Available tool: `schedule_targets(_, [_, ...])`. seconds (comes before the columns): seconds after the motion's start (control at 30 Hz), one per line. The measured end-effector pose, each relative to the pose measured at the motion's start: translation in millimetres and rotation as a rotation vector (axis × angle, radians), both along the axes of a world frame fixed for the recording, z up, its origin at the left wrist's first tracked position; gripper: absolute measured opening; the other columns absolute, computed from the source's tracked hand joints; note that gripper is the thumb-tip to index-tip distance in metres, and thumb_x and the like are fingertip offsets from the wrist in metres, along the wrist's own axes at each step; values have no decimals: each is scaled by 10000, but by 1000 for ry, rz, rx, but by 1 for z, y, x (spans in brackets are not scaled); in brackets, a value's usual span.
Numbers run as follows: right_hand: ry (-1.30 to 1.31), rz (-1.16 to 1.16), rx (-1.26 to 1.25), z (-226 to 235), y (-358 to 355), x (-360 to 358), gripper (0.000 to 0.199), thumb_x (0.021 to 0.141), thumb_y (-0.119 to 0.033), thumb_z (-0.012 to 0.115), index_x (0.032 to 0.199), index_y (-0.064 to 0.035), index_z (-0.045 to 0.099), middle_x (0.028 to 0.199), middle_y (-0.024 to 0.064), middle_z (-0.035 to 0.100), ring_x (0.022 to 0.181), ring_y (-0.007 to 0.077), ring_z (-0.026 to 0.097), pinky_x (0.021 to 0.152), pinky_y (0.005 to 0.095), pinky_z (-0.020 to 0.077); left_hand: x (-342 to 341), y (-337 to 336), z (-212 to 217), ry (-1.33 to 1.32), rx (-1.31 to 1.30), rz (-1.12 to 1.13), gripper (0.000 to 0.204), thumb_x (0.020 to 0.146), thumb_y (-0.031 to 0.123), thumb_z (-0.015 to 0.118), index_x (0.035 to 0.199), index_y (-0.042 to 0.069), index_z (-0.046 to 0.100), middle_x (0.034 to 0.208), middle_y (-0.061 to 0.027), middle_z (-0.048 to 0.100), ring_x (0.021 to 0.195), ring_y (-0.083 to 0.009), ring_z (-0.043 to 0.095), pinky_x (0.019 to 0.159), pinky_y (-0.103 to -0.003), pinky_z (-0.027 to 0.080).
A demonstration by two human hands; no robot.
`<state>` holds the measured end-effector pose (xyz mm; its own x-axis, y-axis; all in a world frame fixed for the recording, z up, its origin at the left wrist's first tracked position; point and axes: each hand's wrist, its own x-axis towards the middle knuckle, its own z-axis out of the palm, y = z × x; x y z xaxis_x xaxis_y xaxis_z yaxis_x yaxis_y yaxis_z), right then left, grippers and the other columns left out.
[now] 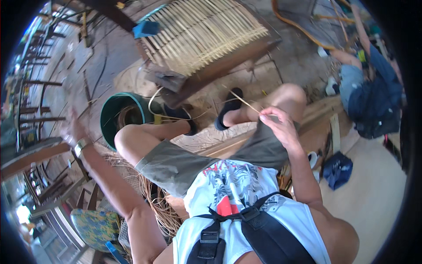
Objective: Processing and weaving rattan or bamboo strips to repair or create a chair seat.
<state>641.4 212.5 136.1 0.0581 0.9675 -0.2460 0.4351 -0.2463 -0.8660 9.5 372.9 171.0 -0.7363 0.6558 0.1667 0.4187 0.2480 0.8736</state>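
My right hand [281, 126] is above my right thigh, thumb and fingers pinched on a thin pale cane strip [247, 103]. The strip slants away from the fingertips toward the woven piece. My left hand [76, 130], blurred by motion, is held far out to the left with its fingers stretched; I see nothing in it. In front of my feet is a dark wooden frame [228, 60] with a panel of pale cane strips [189, 35] woven across it. Another loose strand [151, 107] curves down from the frame's near corner.
A green bucket [105, 115] stands by my left knee. A bundle of loose cane [160, 207] lies beside my left thigh. Wooden chair frames [41, 110] crowd the left side. A dark blue cloth [337, 170] lies at my right. Another person [371, 88] sits at the far right.
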Motion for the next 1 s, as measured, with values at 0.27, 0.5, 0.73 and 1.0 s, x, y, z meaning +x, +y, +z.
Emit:
schedule_targets(0.27, [194,390,-35,30,26,-63,126,869,-87,692,947,10,669,807,62,675,738,76,596,659,267,492,314,-103,68,-35,-515,-1201,535,874,294,754,1306,51,552,1024,-51,682,885,-139,642,756,-269,525])
schedule_targets(0.5, [445,539,-231,15,43,-11,140,952,-140,641,968,-14,700,775,-37,632,697,22,531,606,199,439,214,-83,38,-149,-533,-1202,130,855,46,735,940,54,636,848,30,625,796,-73,562,743,-249,496])
schedule_targets(0.73, [283,366,-318,31,54,96,136,922,-150,657,863,-29,678,742,-42,589,665,37,512,611,206,414,-50,-39,43,99,-553,-692,212,815,128,809,791,116,599,702,83,545,625,-26,473,586,-196,386])
schedule_targets(1.0, [207,381,-209,33,64,96,151,904,-155,672,854,-14,694,782,-30,650,735,39,560,697,202,433,-103,-61,12,319,-638,-606,354,798,287,834,720,88,552,658,85,470,611,-45,376,568,-227,333])
